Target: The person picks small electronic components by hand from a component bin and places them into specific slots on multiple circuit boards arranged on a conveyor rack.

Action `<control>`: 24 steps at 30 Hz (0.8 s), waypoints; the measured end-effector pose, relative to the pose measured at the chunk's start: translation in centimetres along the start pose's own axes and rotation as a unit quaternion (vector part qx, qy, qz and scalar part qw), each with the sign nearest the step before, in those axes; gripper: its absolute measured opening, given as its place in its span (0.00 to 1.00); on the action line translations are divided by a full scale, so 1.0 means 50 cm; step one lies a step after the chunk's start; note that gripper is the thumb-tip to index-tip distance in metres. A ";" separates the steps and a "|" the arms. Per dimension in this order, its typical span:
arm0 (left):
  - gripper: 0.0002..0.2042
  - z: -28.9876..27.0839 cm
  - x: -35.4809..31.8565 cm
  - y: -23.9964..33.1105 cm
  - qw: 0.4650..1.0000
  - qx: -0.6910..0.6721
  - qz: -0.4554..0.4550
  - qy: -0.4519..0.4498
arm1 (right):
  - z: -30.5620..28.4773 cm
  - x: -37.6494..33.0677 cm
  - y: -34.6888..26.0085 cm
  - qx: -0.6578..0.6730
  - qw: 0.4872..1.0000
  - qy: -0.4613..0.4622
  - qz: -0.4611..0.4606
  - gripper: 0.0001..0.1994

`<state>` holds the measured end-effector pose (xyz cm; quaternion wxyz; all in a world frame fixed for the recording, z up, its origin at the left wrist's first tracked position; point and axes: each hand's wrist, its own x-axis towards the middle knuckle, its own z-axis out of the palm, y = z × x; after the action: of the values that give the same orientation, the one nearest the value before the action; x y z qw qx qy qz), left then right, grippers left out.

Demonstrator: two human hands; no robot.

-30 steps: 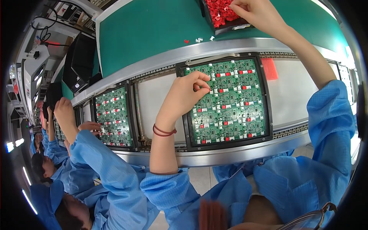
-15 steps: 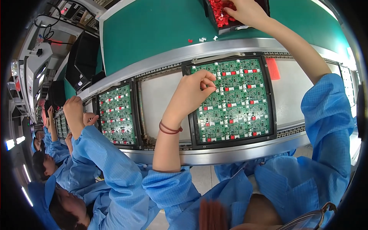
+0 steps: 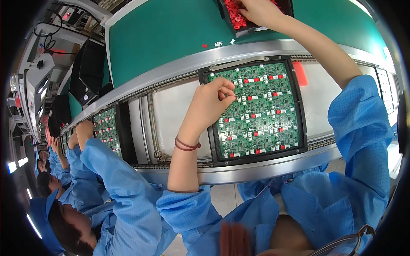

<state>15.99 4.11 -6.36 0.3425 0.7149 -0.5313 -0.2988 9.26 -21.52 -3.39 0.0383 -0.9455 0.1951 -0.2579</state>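
Note:
A green circuit board panel (image 3: 265, 121) lies in a black frame (image 3: 301, 115) on the conveyor in front of me, with rows of red and white connectors on it. Over its upper left part is my left hand (image 3: 212, 99), fingers curled and thumb brought toward them. Whatever those fingertips may hold is too small to make out. My right hand (image 3: 261, 12) reaches into a black bin (image 3: 245, 32) at the far side, its bent fingers among loose red connectors (image 3: 234, 17). The fingertips there are partly hidden.
Small white connectors (image 3: 218, 44) and a red one (image 3: 204, 45) lie on the green mat (image 3: 158, 42). A pink-red pad (image 3: 300, 74) sits right of the frame. Another framed panel (image 3: 106, 128) is at left, by a co-worker's hand (image 3: 84, 129). A metal rail (image 3: 239, 173) runs along the near side.
The neighbouring framed panel has moved left along the conveyor, and the co-worker's hand has lowered to it. The view has shifted slightly. My left hand keeps its place over my panel; my right stays in the bin.

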 end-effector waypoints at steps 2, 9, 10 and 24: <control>0.10 0.003 0.000 0.000 1.000 -0.002 0.000 -0.001 | 0.013 -0.001 0.002 -0.003 1.000 0.008 0.000 0.08; 0.08 -0.009 -0.013 0.028 0.998 0.020 0.035 0.037 | -0.012 0.021 -0.026 -0.060 0.998 0.003 -0.007 0.06; 0.08 -0.021 -0.014 0.037 0.999 0.019 0.031 0.034 | -0.018 0.028 -0.028 -0.059 0.998 0.007 -0.005 0.06; 0.07 -0.080 -0.017 0.025 0.969 -0.232 -0.066 0.051 | -0.060 0.021 -0.041 0.004 0.999 0.033 0.020 0.11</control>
<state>18.23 5.39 -2.96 0.5052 0.6635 -0.3814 -0.3988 9.31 -19.95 0.08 0.0406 -0.9322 0.2145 -0.2886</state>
